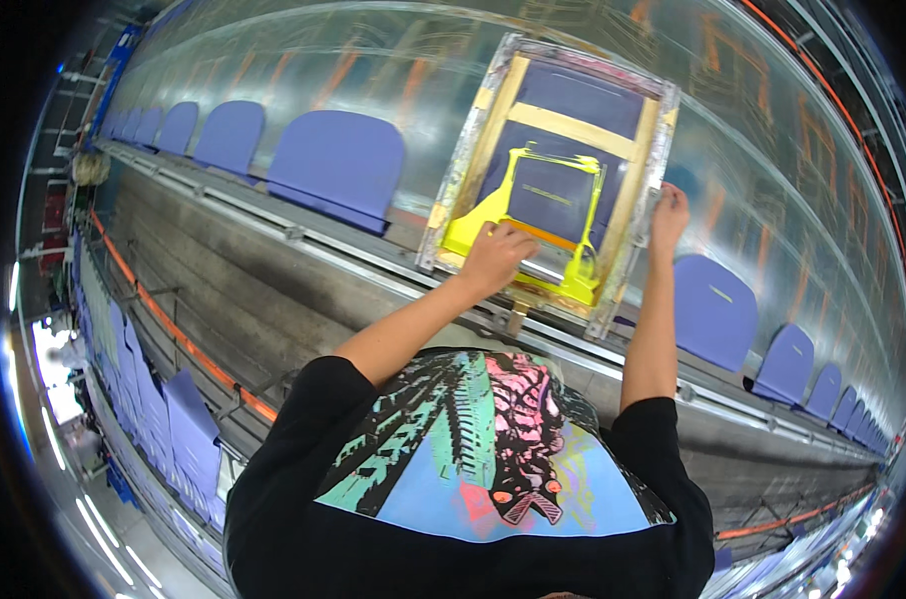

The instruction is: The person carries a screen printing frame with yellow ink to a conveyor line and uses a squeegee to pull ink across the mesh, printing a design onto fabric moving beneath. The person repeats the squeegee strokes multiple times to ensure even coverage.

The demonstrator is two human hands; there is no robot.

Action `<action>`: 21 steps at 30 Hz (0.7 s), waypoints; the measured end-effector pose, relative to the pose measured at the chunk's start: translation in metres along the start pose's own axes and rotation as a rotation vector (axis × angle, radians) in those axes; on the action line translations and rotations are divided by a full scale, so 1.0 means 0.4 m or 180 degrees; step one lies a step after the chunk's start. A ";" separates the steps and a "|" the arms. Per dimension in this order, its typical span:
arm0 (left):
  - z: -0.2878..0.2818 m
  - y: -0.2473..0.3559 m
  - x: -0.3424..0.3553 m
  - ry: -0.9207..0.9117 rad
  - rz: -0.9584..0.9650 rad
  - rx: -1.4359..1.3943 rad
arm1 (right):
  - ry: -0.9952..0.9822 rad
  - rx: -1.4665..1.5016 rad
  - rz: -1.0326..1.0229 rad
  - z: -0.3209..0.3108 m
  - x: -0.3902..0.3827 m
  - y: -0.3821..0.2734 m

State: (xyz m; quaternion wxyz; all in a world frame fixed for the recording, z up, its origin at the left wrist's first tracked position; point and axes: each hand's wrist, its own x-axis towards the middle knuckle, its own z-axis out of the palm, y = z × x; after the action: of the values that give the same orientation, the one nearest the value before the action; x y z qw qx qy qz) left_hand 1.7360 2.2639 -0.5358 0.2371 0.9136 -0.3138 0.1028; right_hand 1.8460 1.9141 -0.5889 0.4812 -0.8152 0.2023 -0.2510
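Observation:
In the head view a screen-printing frame (516, 78) lies tilted on the long sloped bench, with bright yellow ink (581, 282) smeared around the lower part of its dark mesh. My left hand (497, 256) has its fingers curled on a squeegee with an orange blade (545, 233), low inside the frame. My right hand (670, 208) is closed on the frame's right edge at about mid-height. A small metal bracket (518, 314) shows below the frame.
Rows of purple cut panels (335, 160) run left and right along the sloped bench. A metal rail (293, 230) edges it. An orange pipe (159, 309), a lower concrete channel (228, 270) and more hanging purple panels (189, 429) lie at the left.

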 end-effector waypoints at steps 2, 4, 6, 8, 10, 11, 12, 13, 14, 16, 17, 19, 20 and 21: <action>-0.032 -0.002 -0.024 0.0061 0.0027 0.0061 | -0.0038 0.0068 0.0422 -0.013 -0.033 -0.106; -0.079 -0.010 -0.008 -0.0096 -0.0125 -0.0020 | 0.0063 0.0169 0.0202 0.003 -0.044 -0.122; -0.118 -0.019 0.001 -0.0097 -0.0349 -0.0064 | -0.0024 0.0273 0.0162 0.037 -0.066 -0.149; -0.151 -0.057 0.010 -0.0040 -0.0640 -0.0166 | -0.0109 0.0482 0.0244 0.094 -0.084 -0.177; -0.158 -0.103 0.014 0.0055 -0.0934 -0.0316 | -0.0158 0.0576 0.0276 0.130 -0.090 -0.198; -0.158 -0.127 0.008 0.0085 -0.1105 -0.0369 | -0.0191 0.0604 0.0311 0.151 -0.098 -0.203; -0.156 -0.152 0.005 0.0109 -0.1274 -0.0426 | -0.0222 0.0630 0.0348 0.168 -0.104 -0.207; -0.173 -0.169 0.011 -0.0030 -0.1406 -0.0535 | -0.0211 0.0559 0.0333 0.189 -0.113 -0.211; -0.175 -0.192 0.012 -0.0329 -0.1495 -0.0616 | -0.0197 0.0489 0.0318 0.206 -0.118 -0.214; -0.181 -0.233 0.025 -0.0988 -0.1510 -0.0715 | -0.0224 0.0358 0.0381 0.237 -0.109 -0.218; -0.187 -0.252 0.035 -0.1346 -0.1438 -0.0730 | -0.0221 0.0350 0.0419 0.247 -0.111 -0.214; -0.179 -0.289 0.060 -0.2019 -0.1213 -0.0611 | -0.0224 0.0345 0.0499 0.267 -0.126 -0.203; -0.162 -0.311 0.067 -0.2311 -0.1072 -0.0499 | -0.0239 0.0293 0.0522 0.275 -0.132 -0.211; -0.148 -0.334 0.076 -0.2601 -0.0929 -0.0386 | -0.0255 0.0241 0.0544 0.281 -0.140 -0.219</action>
State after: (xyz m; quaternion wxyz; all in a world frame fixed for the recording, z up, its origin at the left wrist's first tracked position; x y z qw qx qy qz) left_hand 1.8406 2.3697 -0.5238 0.1587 0.8985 -0.2549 -0.3203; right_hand 1.8771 2.0628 -0.5695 0.5390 -0.7856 0.2420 -0.1837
